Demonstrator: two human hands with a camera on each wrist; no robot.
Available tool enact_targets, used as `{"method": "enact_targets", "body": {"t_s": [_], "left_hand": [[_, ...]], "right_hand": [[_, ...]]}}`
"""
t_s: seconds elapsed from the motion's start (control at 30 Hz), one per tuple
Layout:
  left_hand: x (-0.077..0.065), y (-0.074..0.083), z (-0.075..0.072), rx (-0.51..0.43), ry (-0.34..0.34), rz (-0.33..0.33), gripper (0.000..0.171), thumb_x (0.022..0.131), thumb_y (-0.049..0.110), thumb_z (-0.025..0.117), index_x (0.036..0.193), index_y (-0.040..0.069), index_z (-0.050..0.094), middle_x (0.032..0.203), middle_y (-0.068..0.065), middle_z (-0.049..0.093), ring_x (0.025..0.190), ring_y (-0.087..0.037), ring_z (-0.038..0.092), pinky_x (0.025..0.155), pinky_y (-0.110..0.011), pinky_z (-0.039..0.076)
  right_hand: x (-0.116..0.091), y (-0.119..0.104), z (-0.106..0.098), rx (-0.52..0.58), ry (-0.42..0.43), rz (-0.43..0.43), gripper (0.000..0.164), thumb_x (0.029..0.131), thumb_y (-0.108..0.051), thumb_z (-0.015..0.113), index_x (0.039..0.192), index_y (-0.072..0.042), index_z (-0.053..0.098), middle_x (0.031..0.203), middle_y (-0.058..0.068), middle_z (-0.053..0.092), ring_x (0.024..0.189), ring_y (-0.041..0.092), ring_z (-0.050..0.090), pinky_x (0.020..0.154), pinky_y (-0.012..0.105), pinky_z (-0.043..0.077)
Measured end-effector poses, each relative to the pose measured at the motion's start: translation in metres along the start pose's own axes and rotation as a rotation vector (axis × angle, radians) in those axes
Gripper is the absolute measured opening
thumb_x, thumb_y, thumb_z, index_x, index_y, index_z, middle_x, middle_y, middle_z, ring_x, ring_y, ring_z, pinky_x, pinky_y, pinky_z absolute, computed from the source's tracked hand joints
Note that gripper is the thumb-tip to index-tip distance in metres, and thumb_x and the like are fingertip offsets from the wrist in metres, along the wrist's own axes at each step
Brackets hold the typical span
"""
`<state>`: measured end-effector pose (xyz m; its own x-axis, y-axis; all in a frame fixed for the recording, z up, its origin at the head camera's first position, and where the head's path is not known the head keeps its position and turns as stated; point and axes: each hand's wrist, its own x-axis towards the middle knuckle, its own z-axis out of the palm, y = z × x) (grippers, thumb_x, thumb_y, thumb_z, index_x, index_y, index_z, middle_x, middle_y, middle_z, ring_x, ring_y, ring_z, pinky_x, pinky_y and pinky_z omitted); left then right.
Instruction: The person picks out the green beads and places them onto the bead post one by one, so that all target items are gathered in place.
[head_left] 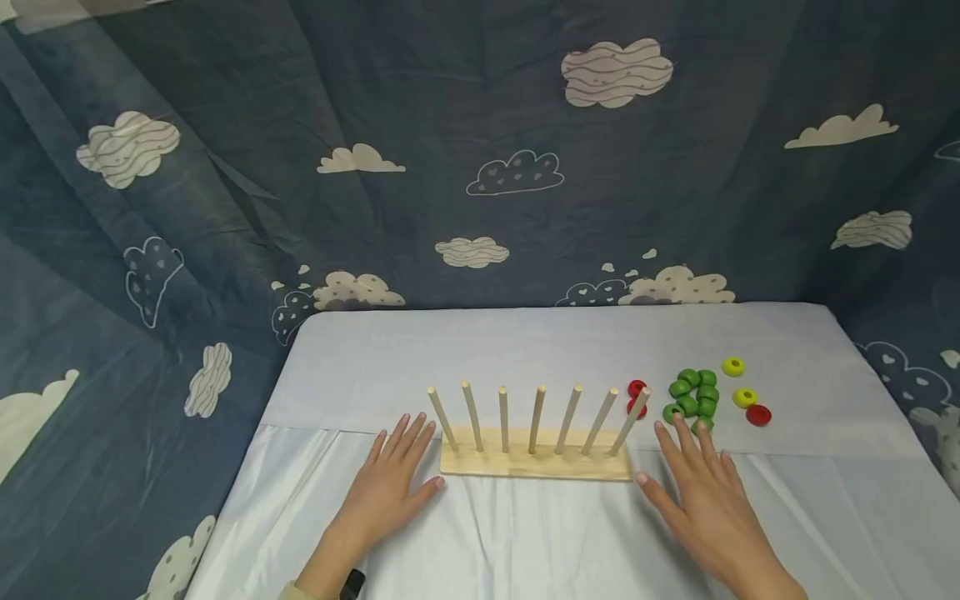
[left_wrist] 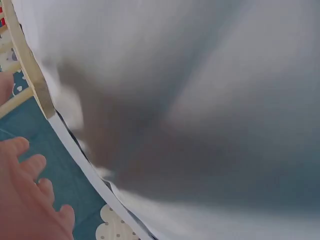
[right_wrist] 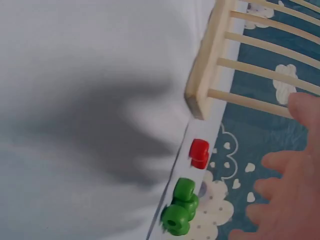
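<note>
A wooden peg rack point(head_left: 536, 465) with several upright pegs stands on the white-covered table. Left of it, my left hand point(head_left: 390, 487) has its fingers spread, the thumb close to the rack's left end. My right hand point(head_left: 708, 512) is spread to the right of the rack, its fingertips near the green beads point(head_left: 687, 405). Neither hand holds anything. Behind the rack's right end lie red beads point(head_left: 637, 389), partly hidden by a peg. In the right wrist view, green beads point(right_wrist: 176, 216) and red beads point(right_wrist: 200, 152) show beyond the rack.
Two yellow beads point(head_left: 733, 367) and a single red bead point(head_left: 758, 415) lie right of the green group. A white cloth point(head_left: 480, 350) covers the table. Dark blue fabric with cloud prints point(head_left: 420, 217) hangs behind and at both sides.
</note>
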<state>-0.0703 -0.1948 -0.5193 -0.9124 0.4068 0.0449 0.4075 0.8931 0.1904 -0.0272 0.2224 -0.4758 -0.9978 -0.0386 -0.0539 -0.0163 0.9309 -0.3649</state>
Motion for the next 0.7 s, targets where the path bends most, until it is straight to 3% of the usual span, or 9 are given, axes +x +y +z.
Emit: {"method": "enact_targets", "body": {"t_s": [0.27,0.53,0.7], "left_hand": [[0.017,-0.004,-0.003,-0.082,-0.044,0.04,0.08,0.093,0.058,0.057,0.155,0.014,0.032,0.162,0.0,0.021,0.148,-0.022,0.013,0.118,-0.048,0.016],[0.034,-0.001,-0.002,-0.291,-0.119,0.052,0.08,0.088,0.046,0.07,0.154,0.017,0.035,0.159,-0.001,0.028,0.147,-0.021,0.018,0.118,-0.045,0.019],[0.037,0.001,0.003,-0.439,-0.183,-0.003,0.079,0.086,0.039,0.075,0.152,0.019,0.037,0.158,-0.001,0.03,0.144,-0.023,0.026,0.114,-0.047,0.029]], "right_hand": [[-0.002,0.012,0.003,0.0,0.081,-0.042,0.078,0.096,-0.048,0.058,0.151,0.001,0.031,0.157,0.027,0.019,0.146,0.045,0.001,0.111,0.069,-0.003],[-0.005,0.031,0.009,0.063,0.144,-0.046,0.072,0.099,-0.039,0.057,0.149,0.005,0.033,0.155,0.029,0.024,0.145,0.046,0.009,0.113,0.066,0.002],[-0.004,0.041,0.011,0.135,0.146,0.016,0.069,0.101,-0.039,0.053,0.149,0.006,0.032,0.153,0.03,0.026,0.143,0.048,0.014,0.112,0.067,0.007]]}}
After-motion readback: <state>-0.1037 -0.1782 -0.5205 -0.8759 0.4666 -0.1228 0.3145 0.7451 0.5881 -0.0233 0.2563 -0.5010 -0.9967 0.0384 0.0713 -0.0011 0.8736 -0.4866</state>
